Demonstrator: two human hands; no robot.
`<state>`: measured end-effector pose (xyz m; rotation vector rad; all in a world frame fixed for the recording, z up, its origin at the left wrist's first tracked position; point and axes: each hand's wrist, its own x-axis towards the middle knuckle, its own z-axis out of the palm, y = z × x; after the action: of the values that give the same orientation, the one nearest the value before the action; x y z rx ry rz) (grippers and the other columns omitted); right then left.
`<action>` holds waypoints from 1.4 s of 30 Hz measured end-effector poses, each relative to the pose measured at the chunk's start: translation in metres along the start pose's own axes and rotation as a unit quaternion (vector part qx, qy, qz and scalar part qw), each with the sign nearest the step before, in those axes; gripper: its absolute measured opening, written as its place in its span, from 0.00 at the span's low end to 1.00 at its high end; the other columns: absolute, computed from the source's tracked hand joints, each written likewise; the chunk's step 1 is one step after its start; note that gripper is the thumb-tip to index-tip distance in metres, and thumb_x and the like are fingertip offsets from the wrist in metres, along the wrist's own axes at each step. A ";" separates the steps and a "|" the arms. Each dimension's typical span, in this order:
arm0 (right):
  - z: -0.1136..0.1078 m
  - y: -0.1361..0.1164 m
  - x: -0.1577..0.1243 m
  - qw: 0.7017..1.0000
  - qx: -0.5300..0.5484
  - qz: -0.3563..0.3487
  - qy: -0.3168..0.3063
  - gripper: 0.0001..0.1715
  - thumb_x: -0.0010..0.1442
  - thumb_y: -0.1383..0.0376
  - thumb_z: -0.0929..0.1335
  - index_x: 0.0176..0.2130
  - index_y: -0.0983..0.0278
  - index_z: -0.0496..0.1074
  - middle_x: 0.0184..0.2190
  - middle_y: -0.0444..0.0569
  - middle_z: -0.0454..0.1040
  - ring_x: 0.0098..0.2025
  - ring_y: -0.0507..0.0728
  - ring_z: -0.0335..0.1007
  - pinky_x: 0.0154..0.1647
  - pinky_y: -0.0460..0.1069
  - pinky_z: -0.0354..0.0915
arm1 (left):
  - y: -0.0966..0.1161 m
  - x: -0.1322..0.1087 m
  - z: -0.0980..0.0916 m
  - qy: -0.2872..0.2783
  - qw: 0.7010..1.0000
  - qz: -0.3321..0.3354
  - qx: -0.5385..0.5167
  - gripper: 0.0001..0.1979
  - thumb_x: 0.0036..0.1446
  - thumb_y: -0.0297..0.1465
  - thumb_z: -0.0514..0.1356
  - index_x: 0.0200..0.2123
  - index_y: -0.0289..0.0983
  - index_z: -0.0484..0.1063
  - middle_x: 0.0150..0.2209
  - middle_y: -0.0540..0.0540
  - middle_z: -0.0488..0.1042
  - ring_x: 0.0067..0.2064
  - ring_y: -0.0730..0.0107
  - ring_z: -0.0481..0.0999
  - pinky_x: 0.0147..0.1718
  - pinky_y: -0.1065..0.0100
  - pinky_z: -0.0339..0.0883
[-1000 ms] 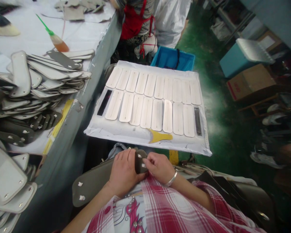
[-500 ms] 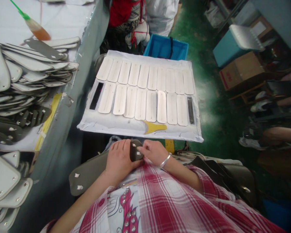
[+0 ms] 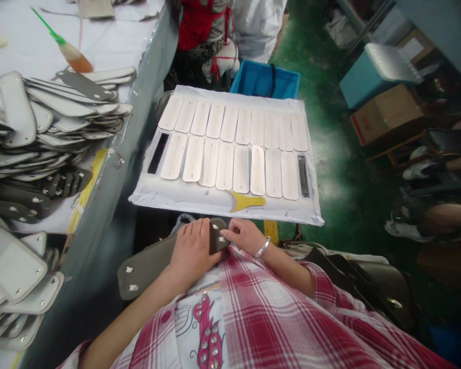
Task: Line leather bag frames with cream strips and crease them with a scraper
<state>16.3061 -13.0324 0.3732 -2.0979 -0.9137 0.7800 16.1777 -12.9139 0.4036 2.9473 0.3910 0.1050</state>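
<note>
A long dark grey-green panel (image 3: 148, 267) with rounded corners lies across my lap, tilted up toward the right. Small white bits (image 3: 130, 279) show in pairs near both of its ends. My left hand (image 3: 194, 243) is closed over the panel's right half, thumb along the near edge and fingers over the far edge. At the right end, my right hand (image 3: 246, 238) is curled into a pinch, its thumb tip beside the white bits. Whatever lies between those fingers is hidden. Beyond my hands, a white-covered board (image 3: 211, 201) carries two rows of white rounded strips (image 3: 225, 166).
A table (image 3: 117, 177) on the left bears stacked white panels (image 3: 61, 110), dark panels (image 3: 13, 202) and a green-nozzled bottle (image 3: 75, 55). A yellow piece (image 3: 248, 201) lies on the board. Behind are a blue crate (image 3: 246, 77) and a person in red (image 3: 194, 25). Cartons (image 3: 392, 115) stand right.
The view has shifted slightly, so the table and panel appear farther right. Both hands keep nearly the same places on the panel, and its right end shows a little more.
</note>
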 end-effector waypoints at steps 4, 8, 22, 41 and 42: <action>0.001 -0.001 -0.001 1.000 0.021 0.004 -0.012 0.16 0.51 0.59 0.67 0.21 0.64 0.58 0.15 0.38 0.60 0.19 0.46 0.54 0.21 0.43 0.48 | 0.002 -0.004 0.001 0.010 1.000 0.011 0.007 0.35 0.49 0.44 0.57 0.53 0.26 0.58 0.49 0.32 0.66 0.49 0.49 0.65 0.49 0.54 0.57; -0.003 -0.010 -0.008 1.000 -0.013 0.016 -0.021 0.16 0.53 0.58 0.66 0.22 0.64 0.59 0.15 0.39 0.62 0.19 0.47 0.56 0.22 0.43 0.49 | -0.004 -0.007 0.005 0.016 1.000 0.013 -0.001 0.36 0.49 0.44 0.57 0.54 0.26 0.56 0.50 0.32 0.65 0.51 0.49 0.64 0.51 0.54 0.56; -0.007 -0.032 -0.023 0.994 -0.071 0.063 -0.050 0.23 0.57 0.53 0.62 0.19 0.64 0.66 0.10 0.42 0.65 0.17 0.49 0.62 0.23 0.44 0.54 | -0.014 -0.017 -0.007 0.013 1.000 -0.005 -0.009 0.34 0.45 0.44 0.61 0.51 0.31 0.59 0.47 0.35 0.68 0.48 0.51 0.67 0.46 0.55 0.59; 0.019 -0.027 -0.039 0.976 0.180 0.117 0.025 0.19 0.52 0.54 0.65 0.19 0.64 0.61 0.11 0.41 0.65 0.11 0.47 0.58 0.10 0.41 0.50 | -0.005 -0.014 -0.009 0.003 1.000 -0.024 0.000 0.29 0.48 0.44 0.57 0.49 0.30 0.60 0.44 0.36 0.68 0.46 0.52 0.67 0.45 0.55 0.58; 0.019 -0.026 -0.040 0.977 0.181 0.113 0.026 0.19 0.52 0.54 0.65 0.19 0.64 0.61 0.12 0.40 0.64 0.11 0.47 0.58 0.10 0.41 0.50 | -0.005 -0.014 -0.009 0.002 1.000 -0.023 -0.003 0.29 0.48 0.44 0.57 0.49 0.30 0.60 0.44 0.36 0.68 0.46 0.52 0.67 0.45 0.55 0.58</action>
<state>16.2600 -13.0438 0.3927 -1.9031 -0.4650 0.9252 16.1618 -12.9111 0.4113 2.9309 0.4592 0.1053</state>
